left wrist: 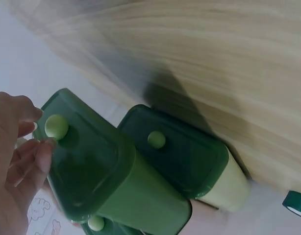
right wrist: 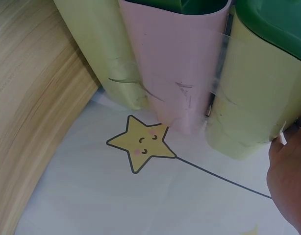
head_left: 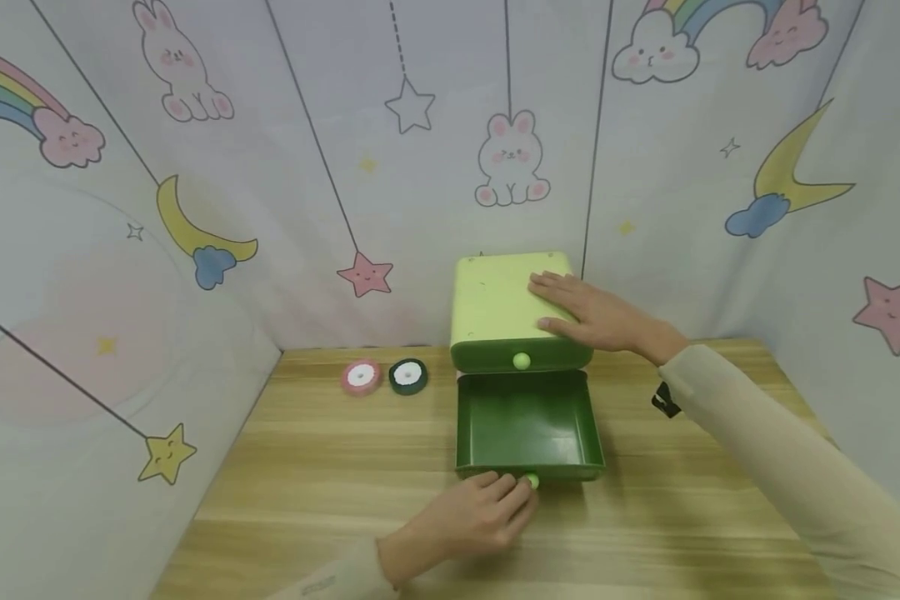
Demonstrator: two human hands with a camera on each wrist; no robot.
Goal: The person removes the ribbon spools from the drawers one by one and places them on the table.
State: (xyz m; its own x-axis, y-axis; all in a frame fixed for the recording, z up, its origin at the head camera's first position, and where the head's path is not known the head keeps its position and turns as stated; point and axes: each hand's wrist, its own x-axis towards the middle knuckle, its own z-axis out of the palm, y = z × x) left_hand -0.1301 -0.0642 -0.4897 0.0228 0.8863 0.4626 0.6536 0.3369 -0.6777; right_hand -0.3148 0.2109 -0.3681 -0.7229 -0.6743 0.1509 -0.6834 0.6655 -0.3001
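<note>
High head view facing forward-down, close wrist views, shared drawer unit [head_left: 491, 357]

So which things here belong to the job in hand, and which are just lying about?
Seem part of the job:
- open drawer, left hand at its knob
- drawer unit, right hand resting on top

Apparently just lying about:
- pink roll and dark green roll, on the table beside the unit

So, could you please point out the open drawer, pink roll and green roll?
Open drawer [head_left: 523, 425], head view, inner floor.
Pink roll [head_left: 361, 377], head view, white centre.
Green roll [head_left: 408, 375], head view, white centre.
</note>
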